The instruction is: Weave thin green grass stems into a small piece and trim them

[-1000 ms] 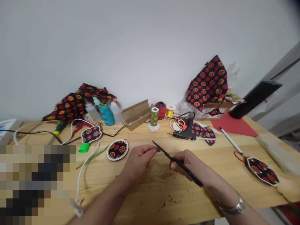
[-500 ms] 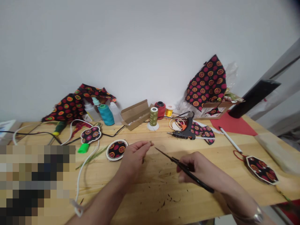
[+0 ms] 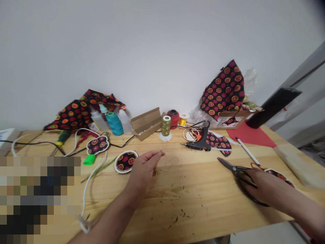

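My left hand (image 3: 146, 166) is pinched, thumb against forefinger, above the middle of the wooden table. A tiny greenish-brown bit shows at its fingertips, too small to name. Just left of it lies a round white-rimmed piece with patterned fabric (image 3: 125, 162), partly covered by the hand. Over at the right, my right hand (image 3: 265, 186) is closed around the dark handles of the scissors (image 3: 230, 166), their blades pointing up and left, low over the table. An octagonal fabric piece (image 3: 280, 176) is half hidden behind that hand.
A glue gun (image 3: 200, 144), a green thread spool (image 3: 166, 126) and an open cardboard box (image 3: 146, 127) stand toward the wall. A white pen (image 3: 247, 150) lies at right. White cable (image 3: 86, 189) runs down the left side. Dark scraps (image 3: 176, 218) dot the front.
My right hand has carried the scissors away to the right and lower, toward the octagonal piece. My left hand has hardly moved and keeps its pinch.
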{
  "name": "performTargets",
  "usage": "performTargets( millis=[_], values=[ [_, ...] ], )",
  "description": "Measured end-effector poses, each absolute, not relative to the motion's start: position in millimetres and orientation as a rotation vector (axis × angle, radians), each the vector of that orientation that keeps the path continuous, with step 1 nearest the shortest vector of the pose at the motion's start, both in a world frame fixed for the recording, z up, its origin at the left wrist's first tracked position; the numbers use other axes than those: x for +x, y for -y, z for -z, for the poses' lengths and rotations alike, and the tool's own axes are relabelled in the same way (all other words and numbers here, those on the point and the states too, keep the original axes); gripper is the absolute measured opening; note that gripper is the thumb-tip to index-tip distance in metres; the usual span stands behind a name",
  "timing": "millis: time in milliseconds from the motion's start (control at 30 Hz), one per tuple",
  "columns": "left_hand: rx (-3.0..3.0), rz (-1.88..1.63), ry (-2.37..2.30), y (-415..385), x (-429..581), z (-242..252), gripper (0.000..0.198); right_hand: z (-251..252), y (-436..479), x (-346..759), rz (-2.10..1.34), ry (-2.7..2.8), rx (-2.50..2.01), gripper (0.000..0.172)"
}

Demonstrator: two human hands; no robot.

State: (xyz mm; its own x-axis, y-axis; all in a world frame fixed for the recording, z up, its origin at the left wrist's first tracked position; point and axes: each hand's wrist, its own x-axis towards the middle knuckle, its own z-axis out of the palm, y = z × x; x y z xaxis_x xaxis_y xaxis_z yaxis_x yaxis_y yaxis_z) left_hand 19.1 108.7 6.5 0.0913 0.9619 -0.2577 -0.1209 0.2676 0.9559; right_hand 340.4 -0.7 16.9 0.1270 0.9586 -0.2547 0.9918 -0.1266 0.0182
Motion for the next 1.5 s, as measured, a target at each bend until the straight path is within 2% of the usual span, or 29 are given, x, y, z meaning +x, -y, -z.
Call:
performTargets(
  millis=[133,300,400,533,567,700,767,1033,1167,1233,1267,1400,1500],
  values=[
    [0.944,-1.022,-1.158,-109,18,-5,0.029,-15,-3,354,0.274,-1.835,2.262,0.025],
    [0.947,-1.022,-1.14,-109,18,-4,0.029,-28,-18,337,0.072,-1.674,2.318,0.025],
    [0.949,-1.021,-1.137,-108,18,-6,0.028,-44,-33,289,0.095,-2.078,2.208,0.018],
    [0.95,-1.053,-1.132,-107,17,-8,0.027,-47,-57,205,0.585,-2.765,1.816,0.014],
    [0.949,-1.068,-1.128,-107,17,-8,0.027,-44,-63,188,0.596,-2.833,1.713,0.012],
    [0.934,-1.141,-1.121,-108,17,-6,0.027,-28,-79,150,0.097,-2.856,1.463,0.013],
    [0.918,-1.165,-1.124,-109,17,-5,0.028,-24,-83,145,-0.046,-2.795,1.427,0.013],
    [0.864,-1.179,-1.132,-110,19,-3,0.029,-7,-84,144,-0.086,-2.795,1.401,0.015],
    [0.851,-1.179,-1.13,-110,18,-5,0.029,-11,-87,151,0.231,-2.861,1.515,0.016],
    [0.852,-1.179,-1.12,-110,18,-7,0.03,-22,-91,155,0.541,-2.894,1.675,0.015],
    [0.854,-1.179,-1.113,-110,18,-8,0.03,-27,-93,156,0.789,-2.898,1.794,0.013],
    [0.853,-1.194,-1.088,-110,18,-8,0.029,-38,-101,155,2.2,-2.517,2.145,0.017],
    [0.851,-1.206,-1.076,-110,18,-6,0.027,-26,-103,150,2.744,-2.237,2.175,0.023]
  ],
)
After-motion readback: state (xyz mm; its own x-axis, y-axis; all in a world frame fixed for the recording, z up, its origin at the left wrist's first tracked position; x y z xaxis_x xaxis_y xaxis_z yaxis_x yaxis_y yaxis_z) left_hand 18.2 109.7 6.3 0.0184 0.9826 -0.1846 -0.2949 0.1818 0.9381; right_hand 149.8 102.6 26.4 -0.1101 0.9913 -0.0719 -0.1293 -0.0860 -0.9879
